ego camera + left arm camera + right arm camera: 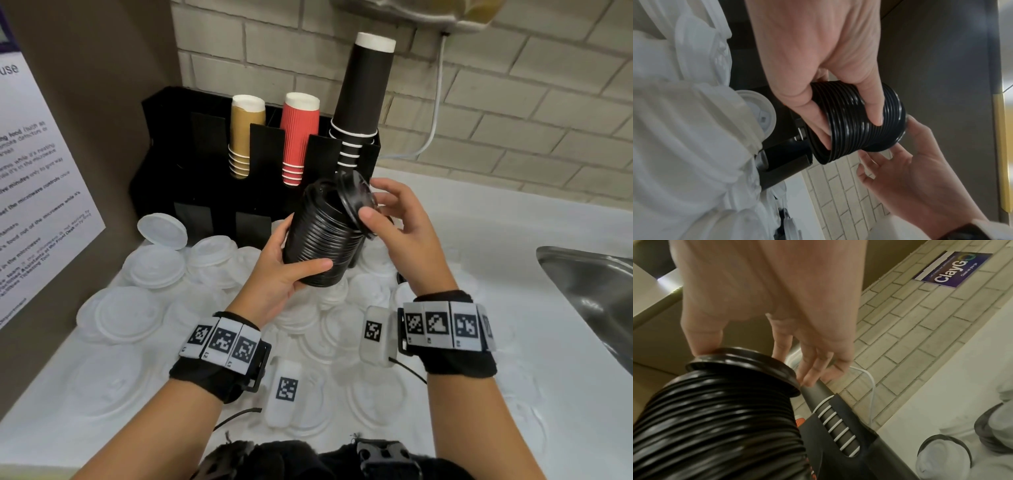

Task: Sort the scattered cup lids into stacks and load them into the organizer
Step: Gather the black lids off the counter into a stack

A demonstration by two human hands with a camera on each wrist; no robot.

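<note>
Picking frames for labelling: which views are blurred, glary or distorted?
Head view: sharp, wide-angle bending at the edges; white lids nearly blown out. Left wrist view: black lid stack fairly crisp, foreground lids soft. Right wrist view: stack blurred, glossy highlights.

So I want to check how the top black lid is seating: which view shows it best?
The right wrist view: the top lid sits tilted on the black lid stack. Head shows it partly behind the thumb; left wrist only edge-on.
</note>
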